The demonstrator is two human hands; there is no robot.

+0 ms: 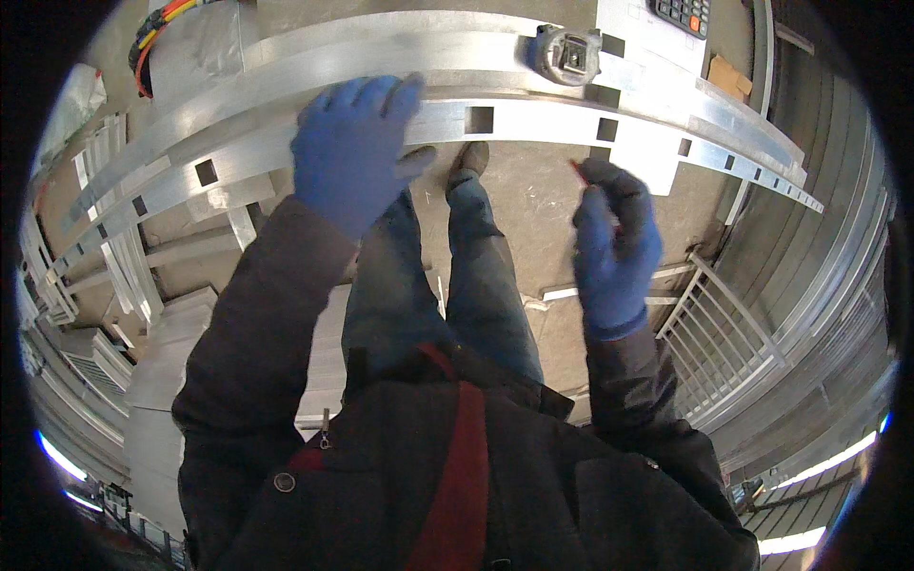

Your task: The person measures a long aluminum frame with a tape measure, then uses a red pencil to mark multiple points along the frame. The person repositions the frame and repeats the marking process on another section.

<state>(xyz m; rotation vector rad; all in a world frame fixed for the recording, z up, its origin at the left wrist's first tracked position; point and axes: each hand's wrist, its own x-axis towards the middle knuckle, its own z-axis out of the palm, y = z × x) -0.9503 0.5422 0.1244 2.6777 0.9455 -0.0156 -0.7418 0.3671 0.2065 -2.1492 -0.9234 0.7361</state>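
Note:
My left hand [350, 152], in a blue work glove, lies over a long silvery metal rail [543, 122] with square cut-outs. Its fingers stretch across toward the far side, and the thumb stands apart from them. Beyond that rail runs a second long metal bar [457, 49]. My right hand [617, 247], gloved in blue with dark fingertips, is closed in a pinch just on the near side of the rail. A thin red, pencil-like stick [575, 171] pokes out from its fingertips, mostly hidden by the glove. A tape measure [569, 55] sits on the far bar.
A calculator [682, 13] and a brown cardboard piece [729, 78] are at the far right. Colored hoses [162, 27] lie far left. Metal profiles [129, 238] are stacked on the left. A barred metal frame [719, 333] stands at right, near long stacked profiles [828, 257].

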